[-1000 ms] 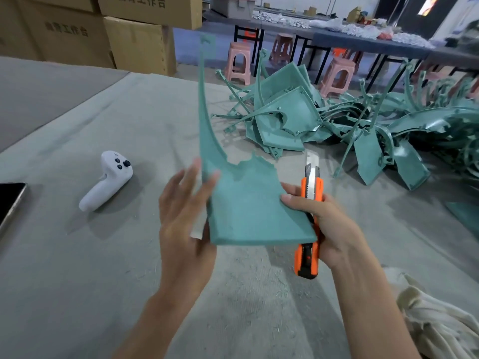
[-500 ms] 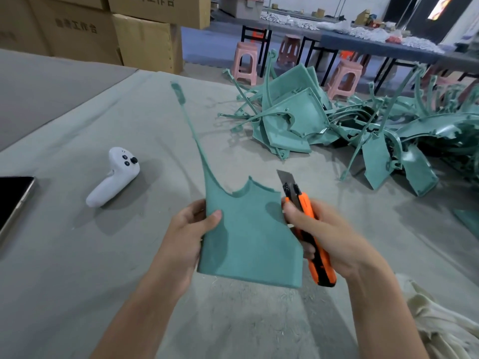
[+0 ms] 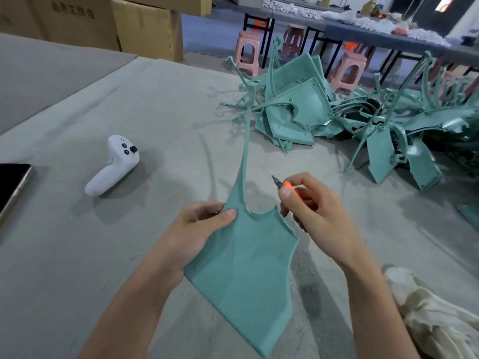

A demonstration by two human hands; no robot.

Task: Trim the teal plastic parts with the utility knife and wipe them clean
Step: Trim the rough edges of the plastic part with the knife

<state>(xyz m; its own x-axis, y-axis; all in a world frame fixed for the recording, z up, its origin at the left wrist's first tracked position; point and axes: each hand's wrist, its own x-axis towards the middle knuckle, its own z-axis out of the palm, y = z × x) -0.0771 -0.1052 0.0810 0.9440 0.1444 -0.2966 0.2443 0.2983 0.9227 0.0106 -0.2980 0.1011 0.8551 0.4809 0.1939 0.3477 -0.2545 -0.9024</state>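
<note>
Left hand (image 3: 199, 234) pinches the teal part (image 3: 248, 270) at its upper left edge, thumb on the near face, fingers behind. Part is held up off the grey table (image 3: 77, 255), in front of the person. Long axis runs near-to-far: broad flat panel toward the person, thin curved stem tapering up and away, tip pointing at the pile of teal parts (image 3: 337, 120). Right hand (image 3: 311, 211) is closed around the utility knife (image 3: 283, 184), just right of the part's notched top edge; orange body mostly hidden, blade tip points up-left, away from the person. White controller (image 3: 114, 165) lies to the left, cloth (image 3: 427, 314) at lower right.
</note>
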